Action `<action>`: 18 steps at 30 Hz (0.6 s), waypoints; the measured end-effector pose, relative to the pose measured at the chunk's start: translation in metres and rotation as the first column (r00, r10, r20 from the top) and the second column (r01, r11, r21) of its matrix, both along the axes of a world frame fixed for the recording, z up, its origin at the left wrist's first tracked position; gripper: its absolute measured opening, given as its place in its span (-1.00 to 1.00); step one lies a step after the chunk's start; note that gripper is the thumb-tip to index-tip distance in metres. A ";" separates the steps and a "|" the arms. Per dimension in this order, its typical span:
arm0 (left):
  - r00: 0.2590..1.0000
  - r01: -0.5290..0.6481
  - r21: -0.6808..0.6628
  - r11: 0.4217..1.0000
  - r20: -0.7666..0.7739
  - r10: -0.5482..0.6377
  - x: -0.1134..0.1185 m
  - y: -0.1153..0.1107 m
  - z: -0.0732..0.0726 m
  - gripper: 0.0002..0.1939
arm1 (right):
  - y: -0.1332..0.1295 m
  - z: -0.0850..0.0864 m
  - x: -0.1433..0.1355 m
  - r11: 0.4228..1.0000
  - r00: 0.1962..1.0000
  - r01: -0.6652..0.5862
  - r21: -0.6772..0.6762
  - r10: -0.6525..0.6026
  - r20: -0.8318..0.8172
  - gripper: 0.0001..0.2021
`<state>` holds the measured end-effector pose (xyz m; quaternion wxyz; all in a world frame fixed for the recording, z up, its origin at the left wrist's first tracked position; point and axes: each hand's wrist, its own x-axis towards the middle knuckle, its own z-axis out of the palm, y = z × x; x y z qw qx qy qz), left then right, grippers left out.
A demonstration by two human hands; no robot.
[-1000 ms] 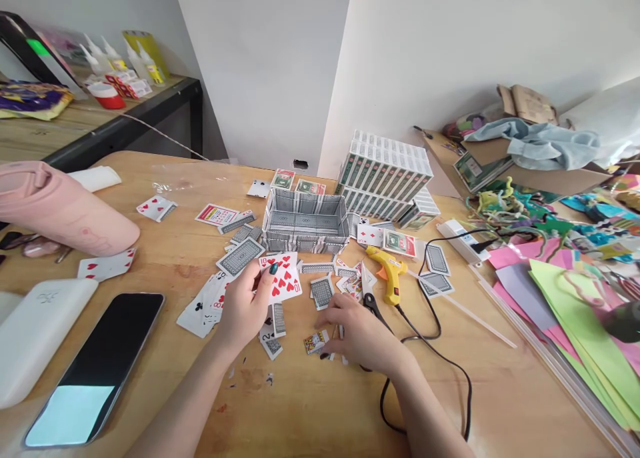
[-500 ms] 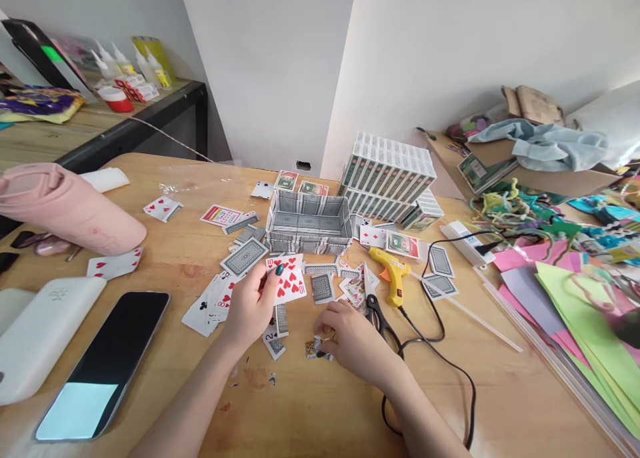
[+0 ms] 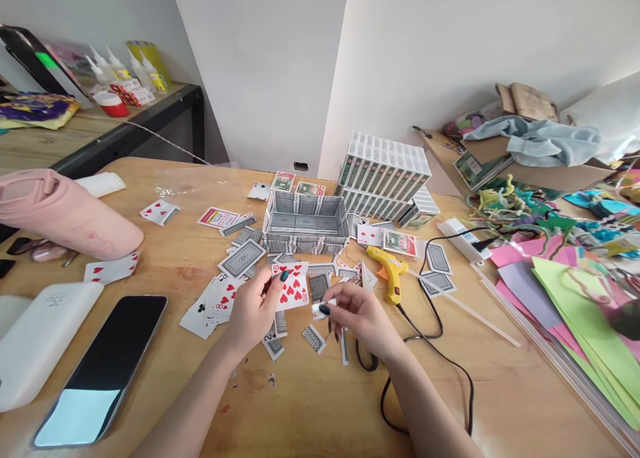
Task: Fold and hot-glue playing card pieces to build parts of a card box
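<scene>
My left hand [image 3: 253,311]: left of centre in the frame, narrowed on a white paper playing card, the ten of hearts [image 3: 296,288]; my dark-green-nailed thumb presses its upper left part, and the curled fingers are partly hidden behind its left edge.
Ten of hearts: face towards me, most of it jutting out to the right of my thumb.
My right hand [image 3: 363,315]: right of centre, thumb and forefinger pinched together on a small white cut scrap [image 3: 318,310] of card, the other fingers bent below.
Cut scrap: sticks out leftward from my fingertips, just beside the lower right corner of the ten; its print is too small to read.
Trimmings: a small grey-patterned card piece [image 3: 314,339] lies below the scrap on the light wooden table [image 3: 280,418], with a narrow card strip [image 3: 345,348] to its right, below my right fingers.
Card box: the open rectangular box of grey-patterned playing cards [image 3: 306,246] stands above my hands at mid-frame, apart from my fingers.
Loose cards: a spread of white-faced cards [image 3: 204,310] lies left of my left hand.
Scissors: a silver scissor blade [image 3: 368,276] shows above my right hand, which hides much of the rest.
Glue gun: the yellow plastic glue gun [image 3: 393,271] lies right of that blade.
Phone: the black slab smartphone [image 3: 103,365] lies lower left.
</scene>
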<state>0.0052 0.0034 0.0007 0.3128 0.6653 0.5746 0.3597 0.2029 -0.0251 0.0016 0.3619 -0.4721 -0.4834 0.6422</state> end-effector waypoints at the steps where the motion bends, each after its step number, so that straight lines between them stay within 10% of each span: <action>1: 1.000 0.021 0.004 1.000 -0.007 -0.021 0.001 -0.001 0.000 -0.75 | 0.002 -0.001 0.000 0.999 0.996 0.041 -0.027 -0.043 -0.080 -0.84; 8: 0.992 0.126 0.016 0.992 -0.031 -0.125 0.012 -0.008 0.000 -0.74 | 0.006 -0.006 -0.004 0.958 0.926 0.206 -0.200 -0.257 -0.277 -0.74; 18: 0.994 0.109 0.036 0.993 0.007 -0.110 0.012 -0.012 0.000 -0.73 | 0.005 -0.008 -0.003 0.976 0.938 0.099 -0.194 -0.157 -0.308 -0.72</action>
